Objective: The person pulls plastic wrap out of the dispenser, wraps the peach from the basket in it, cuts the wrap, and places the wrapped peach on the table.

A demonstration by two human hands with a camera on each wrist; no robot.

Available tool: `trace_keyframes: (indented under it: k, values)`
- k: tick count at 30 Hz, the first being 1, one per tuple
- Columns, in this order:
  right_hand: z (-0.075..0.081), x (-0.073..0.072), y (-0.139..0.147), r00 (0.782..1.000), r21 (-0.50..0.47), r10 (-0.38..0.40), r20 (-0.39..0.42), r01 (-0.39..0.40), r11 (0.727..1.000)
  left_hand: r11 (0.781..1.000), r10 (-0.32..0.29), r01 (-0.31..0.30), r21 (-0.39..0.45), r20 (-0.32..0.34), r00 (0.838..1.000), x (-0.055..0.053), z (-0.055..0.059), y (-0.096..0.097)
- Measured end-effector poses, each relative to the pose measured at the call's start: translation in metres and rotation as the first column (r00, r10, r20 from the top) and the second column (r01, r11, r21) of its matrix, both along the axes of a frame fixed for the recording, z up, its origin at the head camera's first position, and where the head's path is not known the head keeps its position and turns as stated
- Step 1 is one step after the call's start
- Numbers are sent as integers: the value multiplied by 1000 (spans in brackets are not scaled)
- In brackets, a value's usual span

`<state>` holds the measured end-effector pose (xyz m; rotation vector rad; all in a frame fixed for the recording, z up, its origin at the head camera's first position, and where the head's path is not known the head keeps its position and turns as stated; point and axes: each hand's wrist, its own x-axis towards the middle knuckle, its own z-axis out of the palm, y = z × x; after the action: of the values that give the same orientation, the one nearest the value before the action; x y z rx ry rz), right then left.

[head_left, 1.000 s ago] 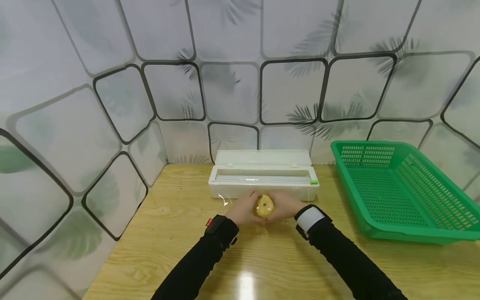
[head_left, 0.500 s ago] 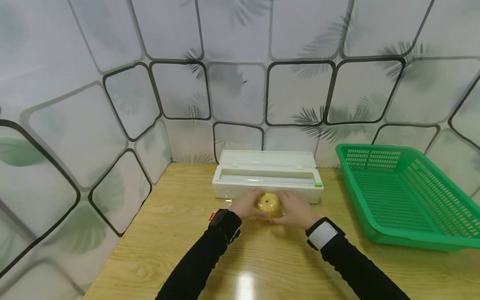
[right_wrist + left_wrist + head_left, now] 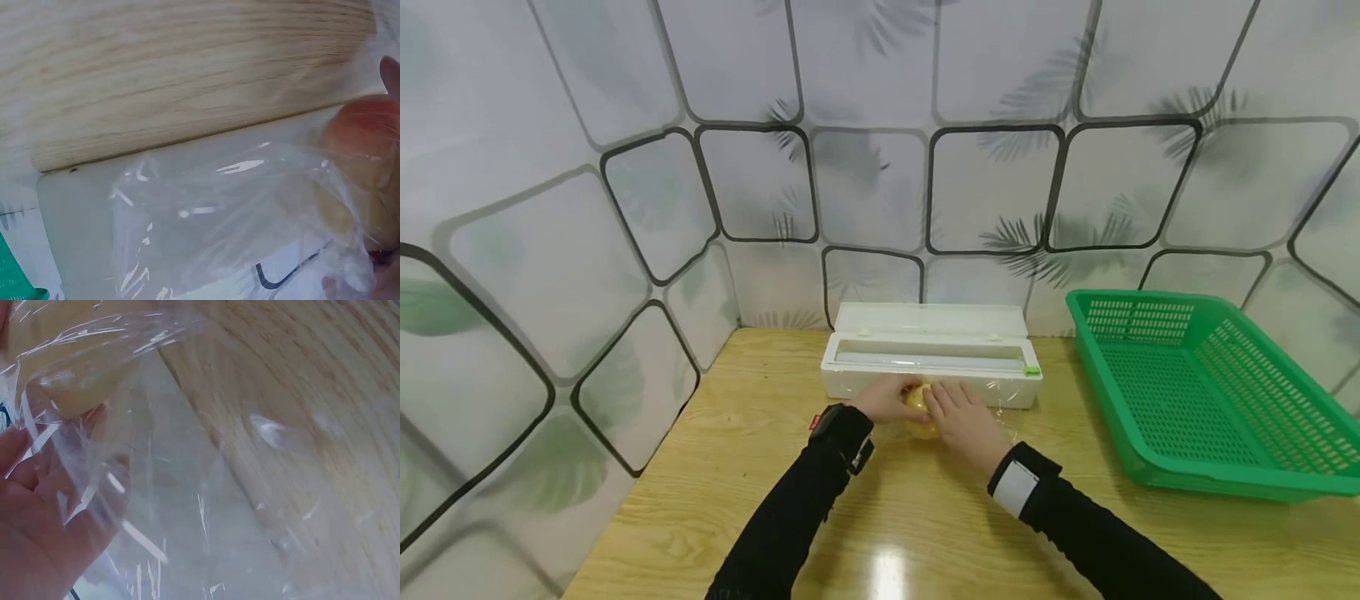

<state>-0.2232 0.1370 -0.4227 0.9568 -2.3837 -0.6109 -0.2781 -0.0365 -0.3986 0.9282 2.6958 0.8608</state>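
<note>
A yellow, apple-like fruit (image 3: 917,402) is held low over the table, close in front of the white cling film box (image 3: 848,383). My left hand (image 3: 880,402) grips its left side, fingers and thumb curved about it. Straight fingers of my right hand (image 3: 970,427) lie across its right side and top, hiding much of it. Clear cling film (image 3: 206,212) covers the fruit and spreads loosely rightward in the right wrist view. Creased folds of film (image 3: 175,500) hang past my left palm in the left wrist view. In the right wrist view the fruit's skin (image 3: 365,137) looks partly reddish.
The film box has its lid (image 3: 928,318) raised, a roll (image 3: 925,360) inside and a green slider (image 3: 1032,371) at its right end. A green plastic basket (image 3: 1157,469) stands to the right on the wooden table (image 3: 760,500). A patterned wall covering (image 3: 865,183) rises behind.
My right hand has gone from cupping the fruit's right side to lying flat-fingered over it. The fruit has shifted slightly, and its dark dimple no longer shows. Loose film now shows at the right.
</note>
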Motion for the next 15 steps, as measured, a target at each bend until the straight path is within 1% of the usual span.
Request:
trace_keyframes:
  k: [1, 4, 6, 7, 8, 10, 11, 12, 13, 14, 15]
  values:
    - [-2, -2, 0, 1000, -2, 11, -29, -11, 1000, 1000, -12, 12, 6, -23, 1000, -9, -12, -1]
    - [-7, -9, 1, 995, -37, 49, -81, -52, 998, 1000, -2, 2, 0, -47, 999, -10, -16, -1]
    - [-9, -12, 2, 993, -86, 82, -85, -89, 992, 1000, 1, 0, 30, -41, 999, -9, -17, -1]
    - [-9, -13, 2, 992, -107, 94, -79, -102, 989, 999, 6, -4, 44, -43, 999, -8, -18, 0]
    - [-9, -14, 3, 992, -126, 102, -68, -110, 986, 998, 27, -26, 54, -27, 999, 2, -7, 1]
    - [-9, -16, 3, 993, -176, 116, -30, -120, 977, 996, 48, -45, 78, -43, 998, 7, -7, 2]
    - [-9, -17, 4, 993, -202, 120, -11, -120, 972, 996, 51, -45, 77, -77, 996, 9, -8, 1]
    - [-9, -17, 4, 993, -223, 119, 9, -113, 968, 997, 57, -50, 56, -127, 990, 12, -9, 1]
    - [-9, -18, 5, 993, -241, 117, 25, -108, 965, 998, 59, -54, 29, -186, 981, 14, -10, 2]
    - [-8, -19, 5, 992, -259, 115, 42, -101, 960, 998, 54, -61, -17, -261, 964, 17, -11, 2]
    - [-8, -19, 5, 991, -285, 116, 61, -95, 954, 996, 39, -66, -68, -344, 938, 19, -12, 3]
